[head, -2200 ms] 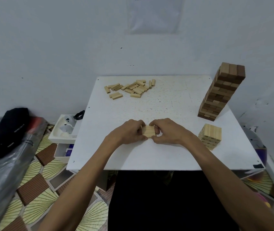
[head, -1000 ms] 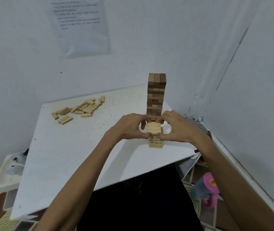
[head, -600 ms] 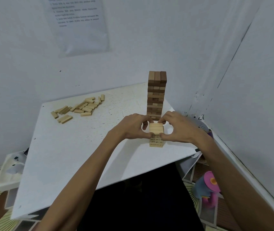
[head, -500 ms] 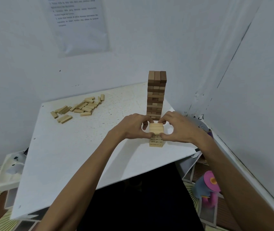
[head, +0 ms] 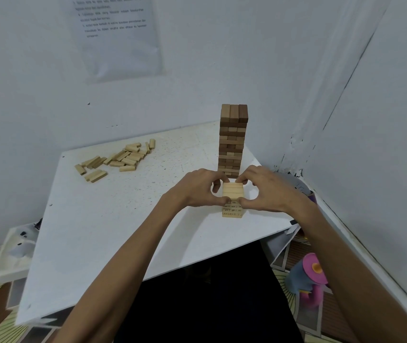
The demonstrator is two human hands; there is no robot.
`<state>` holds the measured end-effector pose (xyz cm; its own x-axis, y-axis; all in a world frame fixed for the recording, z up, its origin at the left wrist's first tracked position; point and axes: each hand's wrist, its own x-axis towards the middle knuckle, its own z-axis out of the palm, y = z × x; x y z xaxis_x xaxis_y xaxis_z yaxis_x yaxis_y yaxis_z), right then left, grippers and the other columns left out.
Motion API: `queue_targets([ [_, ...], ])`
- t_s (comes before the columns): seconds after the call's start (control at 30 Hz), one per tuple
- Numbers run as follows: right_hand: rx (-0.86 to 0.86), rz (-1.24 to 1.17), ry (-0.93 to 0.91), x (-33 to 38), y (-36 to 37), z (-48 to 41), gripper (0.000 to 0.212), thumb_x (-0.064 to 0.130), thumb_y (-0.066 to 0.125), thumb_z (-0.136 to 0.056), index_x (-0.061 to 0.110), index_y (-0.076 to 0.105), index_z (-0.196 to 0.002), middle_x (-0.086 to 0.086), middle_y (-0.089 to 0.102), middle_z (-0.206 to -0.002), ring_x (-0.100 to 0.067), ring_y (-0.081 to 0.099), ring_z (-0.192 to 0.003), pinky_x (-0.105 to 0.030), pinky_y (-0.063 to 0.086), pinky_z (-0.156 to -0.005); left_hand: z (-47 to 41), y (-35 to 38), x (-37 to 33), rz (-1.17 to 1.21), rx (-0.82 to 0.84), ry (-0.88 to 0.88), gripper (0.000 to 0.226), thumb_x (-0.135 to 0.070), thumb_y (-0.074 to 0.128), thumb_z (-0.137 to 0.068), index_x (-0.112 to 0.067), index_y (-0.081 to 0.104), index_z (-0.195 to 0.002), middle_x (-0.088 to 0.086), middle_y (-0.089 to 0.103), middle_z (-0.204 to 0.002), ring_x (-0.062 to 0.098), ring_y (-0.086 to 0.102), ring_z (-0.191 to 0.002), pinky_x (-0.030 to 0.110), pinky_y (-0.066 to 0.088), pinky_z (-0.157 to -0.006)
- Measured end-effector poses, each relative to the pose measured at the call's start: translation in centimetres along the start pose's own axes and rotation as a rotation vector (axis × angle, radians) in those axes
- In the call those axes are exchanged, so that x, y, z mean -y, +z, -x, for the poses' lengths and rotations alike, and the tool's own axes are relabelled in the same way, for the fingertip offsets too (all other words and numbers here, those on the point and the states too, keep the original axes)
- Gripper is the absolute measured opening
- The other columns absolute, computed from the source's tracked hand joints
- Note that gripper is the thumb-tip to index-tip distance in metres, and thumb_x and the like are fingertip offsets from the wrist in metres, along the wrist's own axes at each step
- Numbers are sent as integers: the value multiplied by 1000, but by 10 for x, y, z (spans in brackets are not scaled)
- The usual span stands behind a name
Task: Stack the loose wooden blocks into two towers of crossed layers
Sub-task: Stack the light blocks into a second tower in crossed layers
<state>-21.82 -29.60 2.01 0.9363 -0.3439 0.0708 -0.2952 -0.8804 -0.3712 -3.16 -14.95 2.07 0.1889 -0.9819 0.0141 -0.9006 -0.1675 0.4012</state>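
Well, left hand (head: 197, 190) and right hand (head: 269, 191) pinch illegibly printed tower (head: 232, 193)

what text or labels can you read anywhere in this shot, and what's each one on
On the sheet of paper on the wall: several printed lines, too blurred to read.
On the short light tower, near side: rows of dark printed marks, too small to read.
No other text shows.

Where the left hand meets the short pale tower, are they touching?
Touching. The head view shows the left hand pinching the top layer of the short pale tower between thumb and forefinger, with no gap.
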Motion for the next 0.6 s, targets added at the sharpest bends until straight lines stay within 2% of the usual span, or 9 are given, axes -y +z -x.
queue_targets([
  [0.37,4,-2,4,1,1,2,50,54,72,-82,30,57,-123,16,52,-122,1,42,-106,-33,51,-90,0,1,0,15,6,-1,47,-53,75,-83,-29,63,-123,-16,57,-83,5,52,-71,24,35,-61],
  [0.6,8,-1,10,0,0,3,52,54,72,-83,30,56,-126,15,53,-123,2,41,-105,-27,49,-87,-1,3,1,25,12,-4,48,-52,75,-83,-29,62,-124,-16,57,-82,6,52,-70,24,35,-60],
])
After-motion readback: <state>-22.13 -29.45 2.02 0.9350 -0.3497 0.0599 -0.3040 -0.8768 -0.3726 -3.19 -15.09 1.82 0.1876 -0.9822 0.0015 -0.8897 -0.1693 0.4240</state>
